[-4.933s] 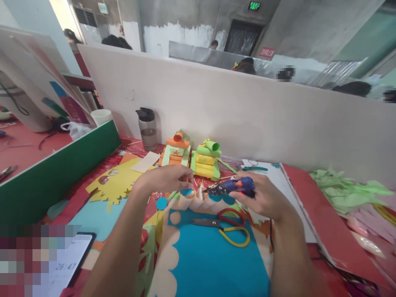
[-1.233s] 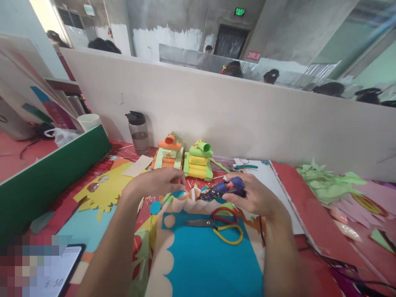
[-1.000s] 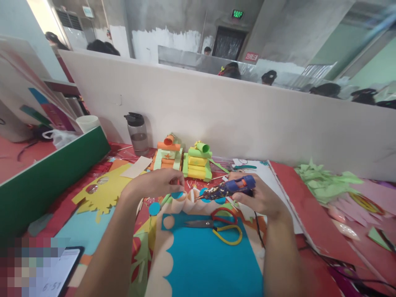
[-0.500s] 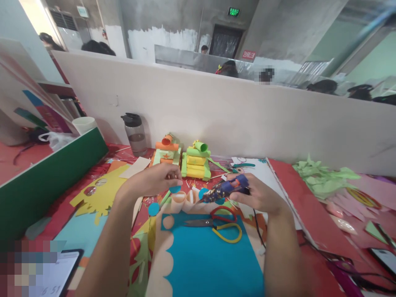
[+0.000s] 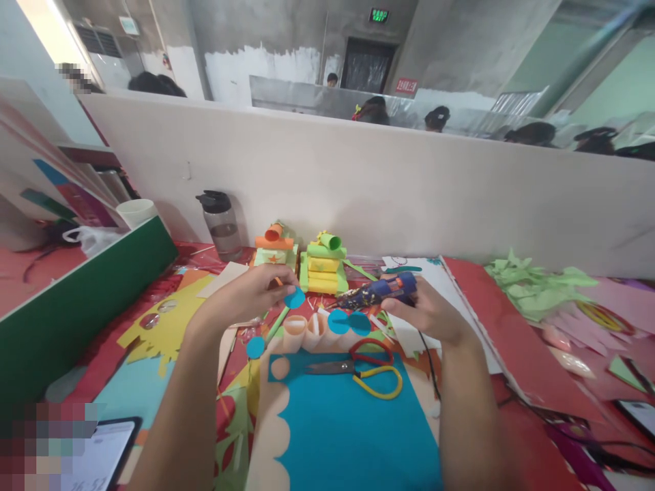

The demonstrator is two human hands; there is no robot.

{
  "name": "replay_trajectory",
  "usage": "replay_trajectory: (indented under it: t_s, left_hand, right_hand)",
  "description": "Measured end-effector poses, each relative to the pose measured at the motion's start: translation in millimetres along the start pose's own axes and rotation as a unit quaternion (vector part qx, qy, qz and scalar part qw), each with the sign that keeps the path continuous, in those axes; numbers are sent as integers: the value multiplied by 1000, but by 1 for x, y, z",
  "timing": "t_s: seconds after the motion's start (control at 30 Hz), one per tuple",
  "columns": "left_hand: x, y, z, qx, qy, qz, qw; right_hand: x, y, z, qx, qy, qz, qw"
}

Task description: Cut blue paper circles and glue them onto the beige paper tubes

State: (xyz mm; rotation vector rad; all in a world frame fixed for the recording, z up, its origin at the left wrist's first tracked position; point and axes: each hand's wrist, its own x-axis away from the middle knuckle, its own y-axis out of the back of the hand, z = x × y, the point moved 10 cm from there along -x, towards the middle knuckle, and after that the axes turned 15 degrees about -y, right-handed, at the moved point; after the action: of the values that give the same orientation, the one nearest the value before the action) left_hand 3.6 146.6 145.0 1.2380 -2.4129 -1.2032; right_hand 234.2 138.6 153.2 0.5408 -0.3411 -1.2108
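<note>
The left hand, pinching a blue disc, and right hand, wrapped round the glue gun, had risen above two uncapped rolls.

You're in a shared craft workroom: scissors and paper models at your red table, people beyond the white partition, an exit sign on the far, half-painted wall.

We're viewing a red table, bottle standing at eleven o'clock, yellow-green paper model sitting at twelve
</note>
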Motion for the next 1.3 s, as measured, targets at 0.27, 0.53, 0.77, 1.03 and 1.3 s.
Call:
replay_trajectory:
  t_s: [0.27,0.53,0.77,1.03,1.3]
  left_hand:
    - [0,-9,-6,16,2,38,999]
    - [5,-28,-2,53,35,119,991]
    - [5,-32,1,57,24,130,990]
    - [5,-33,4,60,18,133,989]
    - [4,-32,3,54,24,134,989]
  right_hand:
    - [-3,-10,8,86,-19,18,996]
    - [-5,-12,15,170,1,-15,985]
    - [-4,-13,21,191,21,-19,981]
    - [-6,-14,19,200,14,-22,979]
    - [-6,-12,20,214,5,-29,976]
